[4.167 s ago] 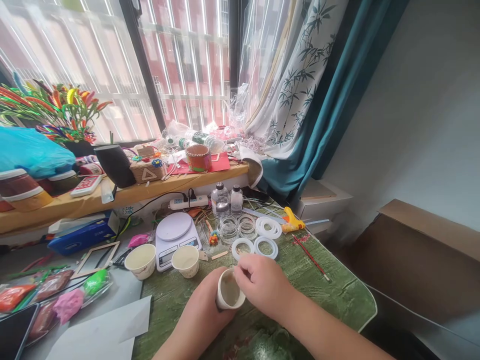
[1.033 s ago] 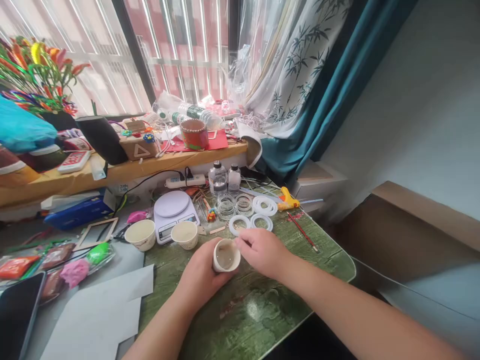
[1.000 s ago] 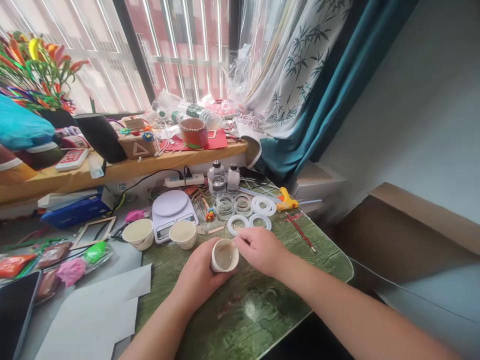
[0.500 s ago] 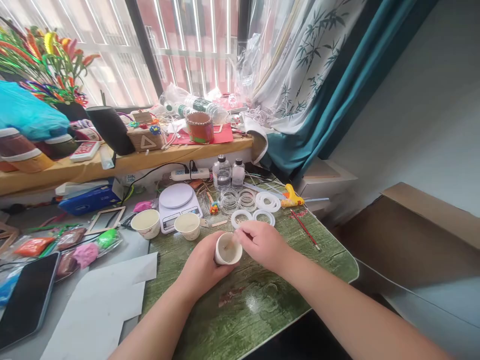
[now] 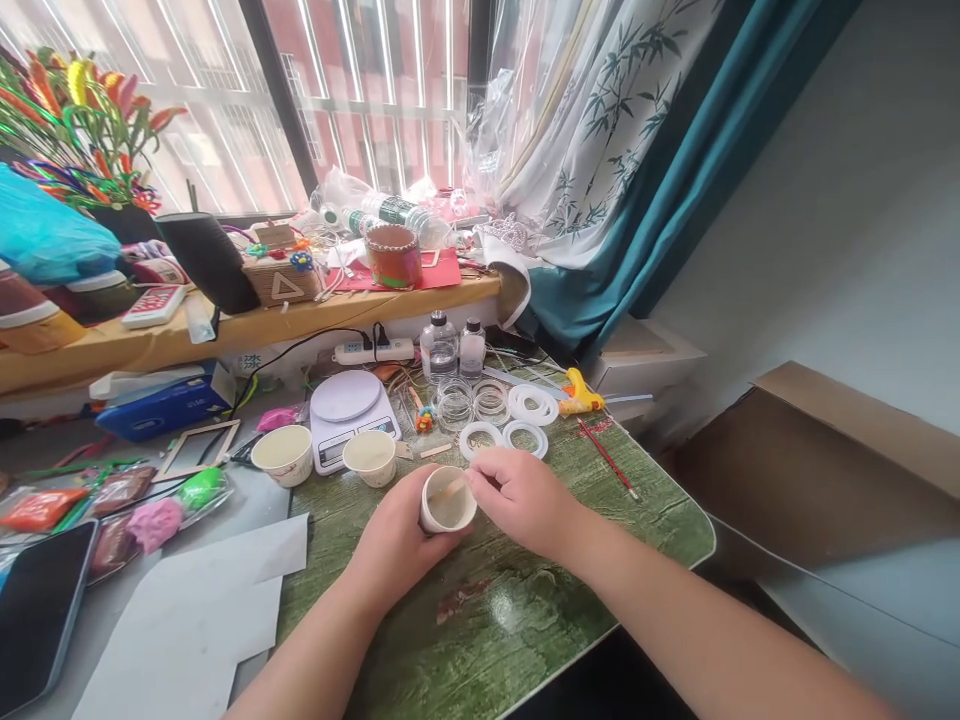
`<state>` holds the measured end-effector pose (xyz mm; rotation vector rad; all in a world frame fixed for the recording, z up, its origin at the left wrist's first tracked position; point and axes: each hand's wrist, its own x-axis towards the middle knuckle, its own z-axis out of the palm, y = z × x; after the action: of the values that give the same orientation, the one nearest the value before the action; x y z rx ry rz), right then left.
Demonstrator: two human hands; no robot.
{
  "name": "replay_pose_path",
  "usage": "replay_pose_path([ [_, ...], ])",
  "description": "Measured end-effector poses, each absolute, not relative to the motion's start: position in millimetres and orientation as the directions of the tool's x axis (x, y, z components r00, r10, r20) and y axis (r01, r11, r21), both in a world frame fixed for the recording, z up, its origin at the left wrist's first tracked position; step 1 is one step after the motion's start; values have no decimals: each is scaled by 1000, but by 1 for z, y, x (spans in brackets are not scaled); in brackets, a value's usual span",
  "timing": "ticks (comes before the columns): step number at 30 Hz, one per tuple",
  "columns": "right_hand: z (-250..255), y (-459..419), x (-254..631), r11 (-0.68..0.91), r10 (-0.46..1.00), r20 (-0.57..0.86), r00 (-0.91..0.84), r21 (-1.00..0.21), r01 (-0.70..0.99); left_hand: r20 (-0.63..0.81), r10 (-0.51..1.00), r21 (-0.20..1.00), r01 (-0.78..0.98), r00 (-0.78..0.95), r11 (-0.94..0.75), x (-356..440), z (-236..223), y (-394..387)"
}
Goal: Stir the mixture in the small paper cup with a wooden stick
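Observation:
My left hand (image 5: 394, 545) is wrapped round a small white paper cup (image 5: 447, 500) that stands low over the green table (image 5: 525, 620). The cup holds a pale liquid. My right hand (image 5: 521, 497) pinches a thin wooden stick (image 5: 452, 489) whose tip dips into the cup. Two more paper cups (image 5: 370, 456) (image 5: 283, 454) stand just behind, to the left, next to a white kitchen scale (image 5: 346, 404).
White rings (image 5: 480, 438) and clear round moulds (image 5: 455, 405) lie behind my hands, with two glass bottles (image 5: 439, 347), a yellow glue gun (image 5: 581, 393) and a red stick (image 5: 606, 459). White paper (image 5: 195, 620), a phone (image 5: 37, 610) and clay packs (image 5: 154, 522) lie left. A cardboard box (image 5: 847, 470) stands right.
The stick in my right hand has moved round inside the cup, from its right rim toward the middle. My left hand keeps hold of the cup. The view shifted slightly.

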<state>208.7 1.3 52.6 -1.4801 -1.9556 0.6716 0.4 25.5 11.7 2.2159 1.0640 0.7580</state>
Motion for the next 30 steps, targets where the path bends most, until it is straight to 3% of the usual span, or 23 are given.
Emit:
replay_pose_path([
  [16,54,-2,209,205,968,59,-243,-742,638,174,832,713,515,527,-476,2,8,26],
  [19,53,-6,210,169,984,84,-156,-714,680,187,824,715,502,535,-487,2,8,26],
  [22,53,-10,211,100,992,20,-126,-741,664,190,823,712,502,535,-491,2,8,26],
  [26,53,-12,210,120,993,86,-83,-719,685,208,821,695,510,532,-507,1,8,26],
  [30,49,-9,206,92,989,-15,-144,-704,705,211,814,697,500,542,-514,0,8,26],
])
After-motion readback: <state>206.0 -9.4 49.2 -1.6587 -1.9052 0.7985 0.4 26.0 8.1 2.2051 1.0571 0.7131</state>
